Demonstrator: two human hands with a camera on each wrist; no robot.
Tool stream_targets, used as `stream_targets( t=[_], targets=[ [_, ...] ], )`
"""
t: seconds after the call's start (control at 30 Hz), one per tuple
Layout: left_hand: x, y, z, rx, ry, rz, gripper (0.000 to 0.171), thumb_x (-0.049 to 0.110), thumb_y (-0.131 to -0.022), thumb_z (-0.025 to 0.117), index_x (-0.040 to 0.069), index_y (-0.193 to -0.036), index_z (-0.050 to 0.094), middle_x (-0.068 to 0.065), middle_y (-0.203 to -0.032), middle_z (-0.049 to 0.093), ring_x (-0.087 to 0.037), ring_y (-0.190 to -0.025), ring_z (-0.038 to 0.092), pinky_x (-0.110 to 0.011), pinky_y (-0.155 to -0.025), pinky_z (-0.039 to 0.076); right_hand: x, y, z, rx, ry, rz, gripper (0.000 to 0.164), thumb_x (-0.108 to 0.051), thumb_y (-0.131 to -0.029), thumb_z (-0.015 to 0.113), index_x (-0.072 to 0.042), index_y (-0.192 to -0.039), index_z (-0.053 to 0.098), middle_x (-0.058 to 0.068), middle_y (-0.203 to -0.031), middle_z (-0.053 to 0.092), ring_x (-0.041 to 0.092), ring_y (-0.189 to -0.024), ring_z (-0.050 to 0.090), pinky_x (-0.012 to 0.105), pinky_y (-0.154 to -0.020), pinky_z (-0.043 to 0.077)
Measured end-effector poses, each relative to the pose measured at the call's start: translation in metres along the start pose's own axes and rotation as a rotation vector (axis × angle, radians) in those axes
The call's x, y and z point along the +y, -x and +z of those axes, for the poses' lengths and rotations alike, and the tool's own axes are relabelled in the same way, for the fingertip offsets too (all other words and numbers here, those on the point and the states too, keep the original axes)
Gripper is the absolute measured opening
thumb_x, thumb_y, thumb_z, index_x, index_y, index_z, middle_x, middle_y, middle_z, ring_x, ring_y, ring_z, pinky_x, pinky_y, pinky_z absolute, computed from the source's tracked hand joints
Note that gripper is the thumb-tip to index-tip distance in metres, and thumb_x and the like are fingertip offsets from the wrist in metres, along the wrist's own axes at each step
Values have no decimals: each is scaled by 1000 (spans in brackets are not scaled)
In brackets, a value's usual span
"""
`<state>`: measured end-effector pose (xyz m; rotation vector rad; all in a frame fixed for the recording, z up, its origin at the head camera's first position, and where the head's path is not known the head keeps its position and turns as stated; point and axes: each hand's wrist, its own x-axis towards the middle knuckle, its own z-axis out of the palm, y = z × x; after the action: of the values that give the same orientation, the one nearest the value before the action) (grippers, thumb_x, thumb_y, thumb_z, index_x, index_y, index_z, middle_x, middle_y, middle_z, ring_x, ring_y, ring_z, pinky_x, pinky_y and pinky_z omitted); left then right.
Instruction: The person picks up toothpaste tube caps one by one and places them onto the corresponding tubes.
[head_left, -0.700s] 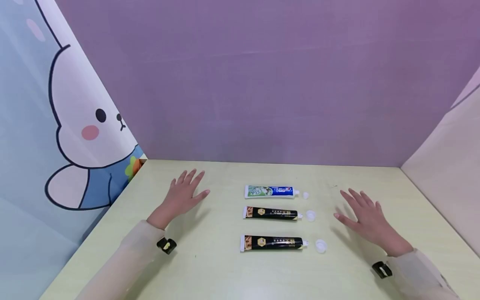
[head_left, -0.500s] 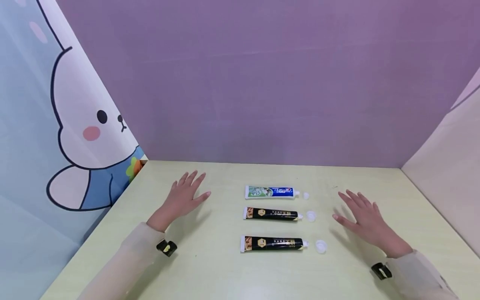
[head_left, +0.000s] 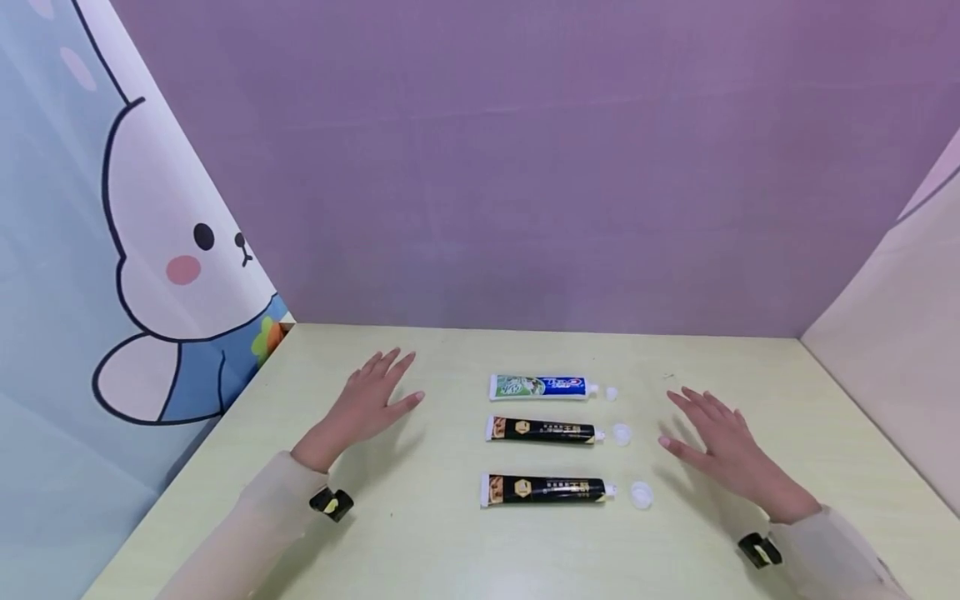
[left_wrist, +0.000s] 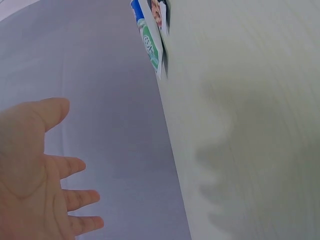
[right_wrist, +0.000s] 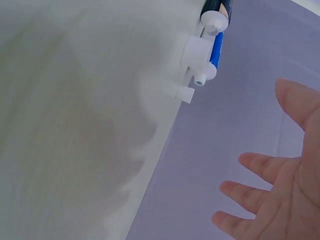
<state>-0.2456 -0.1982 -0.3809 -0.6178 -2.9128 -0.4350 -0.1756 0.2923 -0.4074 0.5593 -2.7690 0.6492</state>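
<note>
Three uncapped toothpaste tubes lie in a column on the table, nozzles to the right. At the back is a blue and green toothpaste tube [head_left: 538,387]; a black toothpaste tube [head_left: 543,429] lies in the middle and another black tube [head_left: 547,489] at the front. Beside each nozzle sits its white cap: a small cap [head_left: 611,393], a wider cap [head_left: 622,433] and a front cap [head_left: 641,495]. My left hand [head_left: 363,404] hovers left of the tubes with fingers spread, holding nothing. Over the table right of the caps, my right hand [head_left: 720,442] also has its fingers extended and holds nothing.
The pale table [head_left: 420,542] ends at a purple backdrop [head_left: 540,167]. A blue curtain with a cartoon rabbit [head_left: 187,242] hangs along the left side, and a whitish panel [head_left: 900,350] borders the right. Each sleeve carries a dark wrist device, such as the left wrist device [head_left: 332,503].
My right hand has moved slightly left and toward me, nearer the caps. My left hand has shifted a little to the right. Tubes and caps stay where they were.
</note>
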Motion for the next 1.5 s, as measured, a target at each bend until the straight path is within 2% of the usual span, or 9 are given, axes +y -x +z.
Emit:
stream_targets(
  t=[0.27, 0.53, 0.87, 1.1, 1.5],
  targets=[
    [8, 8, 3, -3, 59, 36, 68, 45, -94, 51, 10, -148, 28, -19, -153, 23, -44, -138, 19, -67, -101, 21, -3, 4, 5, -3, -28, -10, 64, -31, -87, 65, -2, -138, 39, 32, -141, 32, 58, -125, 26, 77, -91, 14],
    [14, 12, 7, 9, 120, 63, 68, 45, -94, 52, 10, -147, 30, -18, -152, 25, -43, -138, 20, -67, -102, 21, -7, 6, 7, 6, -66, -57, 63, -28, -87, 66, -1, -137, 41, 31, -141, 33, 58, -125, 26, 72, -95, 16],
    [22, 22, 11, 12, 173, 67, 66, 45, -94, 51, 10, -147, 31, -17, -150, 30, -40, -136, 27, -61, -104, 24, -15, 5, 11, -19, -144, -71, 61, -25, -88, 66, -1, -137, 40, 31, -140, 34, 57, -125, 25, 71, -92, 20],
    [29, 24, 17, -36, 227, 94, 68, 46, -94, 51, 11, -148, 29, -15, -151, 28, -38, -137, 26, -59, -105, 26, -21, 9, 11, -66, -180, -52, 60, -25, -89, 65, 0, -138, 41, 29, -141, 34, 56, -127, 24, 73, -90, 22],
    [45, 25, 25, -97, 291, 110, 68, 47, -93, 53, 10, -147, 31, -13, -148, 36, -34, -135, 31, -52, -106, 29, -25, 12, 7, -69, -222, -67, 58, -22, -89, 65, -2, -138, 41, 26, -142, 34, 50, -128, 25, 71, -88, 26]
  ],
)
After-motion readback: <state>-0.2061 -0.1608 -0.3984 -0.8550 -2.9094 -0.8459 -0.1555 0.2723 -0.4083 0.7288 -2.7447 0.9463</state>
